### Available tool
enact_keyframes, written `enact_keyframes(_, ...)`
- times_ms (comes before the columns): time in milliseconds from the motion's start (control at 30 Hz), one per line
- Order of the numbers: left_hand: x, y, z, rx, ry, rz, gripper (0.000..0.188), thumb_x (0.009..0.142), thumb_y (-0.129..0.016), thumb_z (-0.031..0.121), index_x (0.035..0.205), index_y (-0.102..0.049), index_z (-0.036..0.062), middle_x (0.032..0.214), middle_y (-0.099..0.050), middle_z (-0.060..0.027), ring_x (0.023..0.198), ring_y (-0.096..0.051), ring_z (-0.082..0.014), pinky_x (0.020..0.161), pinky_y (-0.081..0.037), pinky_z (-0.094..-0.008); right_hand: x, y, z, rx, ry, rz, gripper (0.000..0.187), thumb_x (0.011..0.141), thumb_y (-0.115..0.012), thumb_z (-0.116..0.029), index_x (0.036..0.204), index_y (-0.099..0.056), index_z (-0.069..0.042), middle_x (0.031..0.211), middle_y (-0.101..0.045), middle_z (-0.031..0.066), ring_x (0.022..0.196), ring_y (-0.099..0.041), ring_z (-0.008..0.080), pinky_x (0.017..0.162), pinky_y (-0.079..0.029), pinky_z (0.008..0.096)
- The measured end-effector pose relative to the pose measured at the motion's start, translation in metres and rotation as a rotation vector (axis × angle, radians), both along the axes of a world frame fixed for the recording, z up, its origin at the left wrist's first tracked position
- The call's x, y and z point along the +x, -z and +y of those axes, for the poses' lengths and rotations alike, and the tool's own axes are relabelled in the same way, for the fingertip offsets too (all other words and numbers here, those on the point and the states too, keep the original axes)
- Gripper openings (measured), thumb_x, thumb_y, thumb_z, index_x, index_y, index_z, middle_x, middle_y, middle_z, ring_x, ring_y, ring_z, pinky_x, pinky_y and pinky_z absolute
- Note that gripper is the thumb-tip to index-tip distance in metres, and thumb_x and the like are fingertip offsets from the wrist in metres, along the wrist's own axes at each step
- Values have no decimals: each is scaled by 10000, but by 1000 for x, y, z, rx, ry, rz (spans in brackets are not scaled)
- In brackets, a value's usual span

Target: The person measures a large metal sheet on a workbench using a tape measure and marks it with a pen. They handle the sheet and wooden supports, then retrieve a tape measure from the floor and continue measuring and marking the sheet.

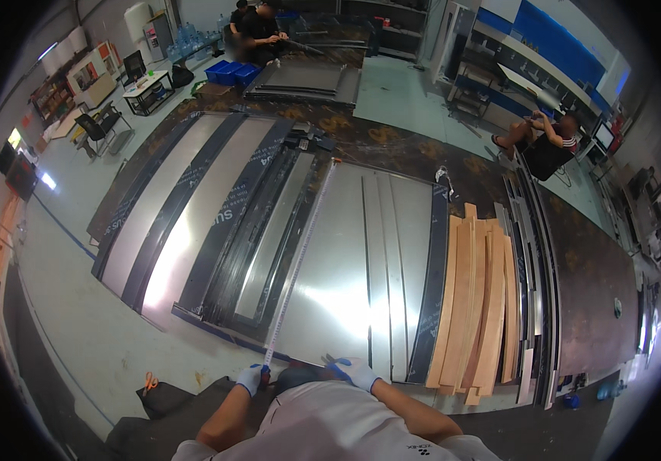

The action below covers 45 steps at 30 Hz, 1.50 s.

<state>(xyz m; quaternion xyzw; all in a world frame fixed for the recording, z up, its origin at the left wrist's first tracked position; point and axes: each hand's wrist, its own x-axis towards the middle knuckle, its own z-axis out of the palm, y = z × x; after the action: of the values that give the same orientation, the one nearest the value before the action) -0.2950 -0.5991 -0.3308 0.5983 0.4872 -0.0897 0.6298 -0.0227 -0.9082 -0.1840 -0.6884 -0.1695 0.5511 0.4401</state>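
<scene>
My left hand (250, 378), in a white and blue glove, is closed around a tape measure (266, 376) at the near edge of the worktable. The drawn-out tape blade (299, 257) runs away from me along the left side of a shiny metal sheet (323, 284), up to its far edge. My right hand (356, 373), gloved too, lies at the sheet's near edge with its fingers stretched toward the left. Narrow metal strips (380, 269) lie lengthwise on the sheet's right half. Fine detail at the right fingertips is too small to tell.
Film-edged metal panels (200, 207) lie at the left of the table. Wooden strips (472, 307) and dark metal profiles (534, 284) lie at the right. Orange-handled scissors (148, 382) rest on dark cloth. Two people (265, 34) work at the back; another person (545, 134) sits at far right.
</scene>
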Motion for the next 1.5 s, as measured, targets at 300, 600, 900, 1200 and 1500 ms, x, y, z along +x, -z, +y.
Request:
enact_keyframes(300, 15, 18, 15, 208, 248, -87, 177, 918, -677, 253, 927, -736, 86, 789, -688, -85, 652, -662, -239, 576, -527, -395, -6, -17, 5, -85, 144, -310, 370, 1044, -601, -303, 1234, -728, -11, 1081, -774, 136, 981, -704, 216, 923, -533, 352)
enact_keyframes(600, 17, 11, 9, 278, 164, -113, 204, 944, -666, 201, 886, -789, 49, 745, -705, -54, 635, -686, -193, 565, -536, -365, -35, -20, -39, -263, 406, -299, 304, 996, -585, -208, 1218, -727, -57, 1012, -758, 176, 893, -710, 267, 834, -547, 384)
enact_keyframes(900, 23, -16, 10, 460, 397, -201, 290, 966, -631, 264, 960, -800, 28, 858, -761, -104, 736, -713, -212, 697, -544, -357, -3, -23, -30, -695, 93, -807, 349, 1027, -561, -311, 1249, -708, -86, 1085, -740, 257, 1042, -695, 464, 939, -549, 536)
enact_keyframes(1200, 36, -41, 6, 459, 418, -181, 234, 941, -663, 226, 970, -770, 19, 868, -729, -162, 803, -670, -298, 762, -517, -398, -22, -17, 13, -766, 220, -832, 292, 1055, -494, -259, 1125, -634, -13, 1041, -721, 284, 1031, -691, 472, 921, -531, 569)
enact_keyframes(1500, 41, -41, 2, 482, 486, -16, 215, 938, -632, 310, 947, -748, 130, 962, -739, -116, 985, -703, -330, 875, -550, -472, -27, 2, 31, -604, 279, -973, 293, 1038, -512, -197, 1196, -634, 17, 1318, -567, 373, 1189, -582, 530, 1011, -486, 580)
